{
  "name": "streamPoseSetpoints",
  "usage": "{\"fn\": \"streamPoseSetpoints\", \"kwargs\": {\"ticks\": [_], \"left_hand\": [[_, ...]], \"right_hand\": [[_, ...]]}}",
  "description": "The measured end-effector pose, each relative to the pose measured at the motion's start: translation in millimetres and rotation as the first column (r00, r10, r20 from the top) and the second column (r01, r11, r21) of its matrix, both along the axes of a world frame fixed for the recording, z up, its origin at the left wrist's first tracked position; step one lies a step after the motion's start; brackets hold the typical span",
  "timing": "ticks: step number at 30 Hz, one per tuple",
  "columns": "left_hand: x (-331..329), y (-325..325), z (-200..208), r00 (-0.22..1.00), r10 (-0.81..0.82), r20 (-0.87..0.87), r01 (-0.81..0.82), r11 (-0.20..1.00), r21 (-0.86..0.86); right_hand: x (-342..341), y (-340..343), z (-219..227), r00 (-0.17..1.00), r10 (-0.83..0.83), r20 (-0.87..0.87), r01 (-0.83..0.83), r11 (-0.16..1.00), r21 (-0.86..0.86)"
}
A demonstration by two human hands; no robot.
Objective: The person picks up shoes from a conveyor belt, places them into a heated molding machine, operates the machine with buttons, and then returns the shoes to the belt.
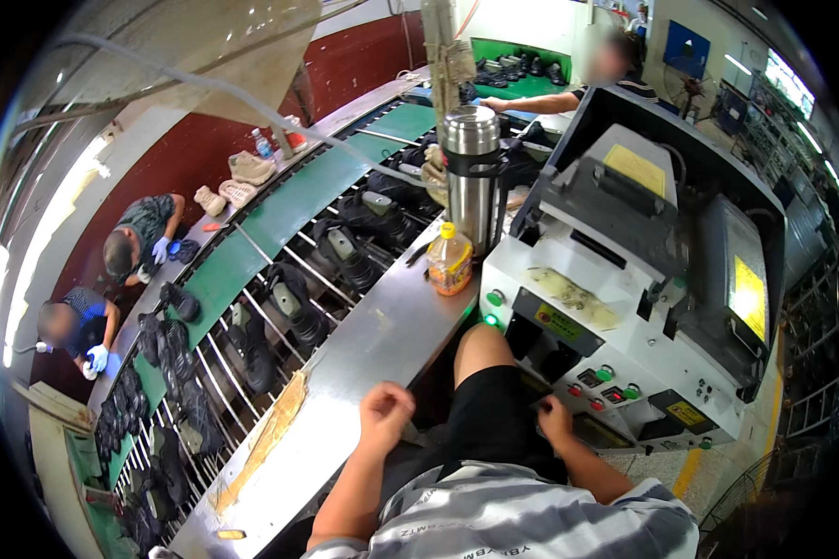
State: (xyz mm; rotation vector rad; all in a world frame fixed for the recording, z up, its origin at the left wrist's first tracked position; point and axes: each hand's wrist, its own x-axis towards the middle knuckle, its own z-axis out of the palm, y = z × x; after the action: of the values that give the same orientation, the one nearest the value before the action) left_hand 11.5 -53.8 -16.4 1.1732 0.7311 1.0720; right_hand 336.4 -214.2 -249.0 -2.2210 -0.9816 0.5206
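Note:
My left hand (pixel 387 413) is over the near edge of the metal table (pixel 364 345), its fingers curled in with nothing visible in them. Low beside my right thigh is my right hand (pixel 554 416), close to the front of a white machine (pixel 578 317) with green and red buttons; its fingers are too small and partly hidden to read. On the table's far end stand an orange drink bottle (pixel 449 261) with a yellow cap and a tall steel thermos (pixel 473 177). Past the table, dark shoes (pixel 294 303) with grey-green inserts lie on a rack of metal rods.
A green conveyor belt (pixel 308 191) curves along the far side. Two people (pixel 140 242) work at its left, and another person's arm (pixel 541 102) reaches in at the top. Beige shoes (pixel 252 168) sit on the far ledge. A pole (pixel 443 56) rises behind the thermos.

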Motion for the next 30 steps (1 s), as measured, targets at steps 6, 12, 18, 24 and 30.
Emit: {"fn": "streamPoseSetpoints", "kwargs": {"ticks": [6,12,18,24,30], "left_hand": [[-127.7,-10.3,-181.8,0.534,0.63,-0.563,-0.59,0.755,0.285],[-179.3,-40.1,-202.0,0.241,0.66,-0.712,-0.484,0.717,0.501],[-155.3,-21.0,-206.9,0.047,0.783,-0.62,-0.427,0.577,0.696],[-145.3,-15.3,-206.8,0.053,0.774,-0.63,-0.436,0.586,0.683],[-145.1,-11.4,-207.1,0.07,0.791,-0.607,-0.441,0.57,0.693]], "right_hand": [[39.9,121.2,189.2,0.829,0.027,0.558,-0.406,0.716,0.568],[192.7,269.2,287.0,0.531,-0.338,0.777,0.12,0.938,0.325],[264.3,307.9,302.2,0.772,-0.368,0.518,0.526,0.828,-0.196],[348.2,326.8,244.0,0.751,-0.6,0.275,0.641,0.762,-0.086],[237.8,263.3,240.4,0.631,-0.617,0.47,0.453,0.785,0.423]]}}
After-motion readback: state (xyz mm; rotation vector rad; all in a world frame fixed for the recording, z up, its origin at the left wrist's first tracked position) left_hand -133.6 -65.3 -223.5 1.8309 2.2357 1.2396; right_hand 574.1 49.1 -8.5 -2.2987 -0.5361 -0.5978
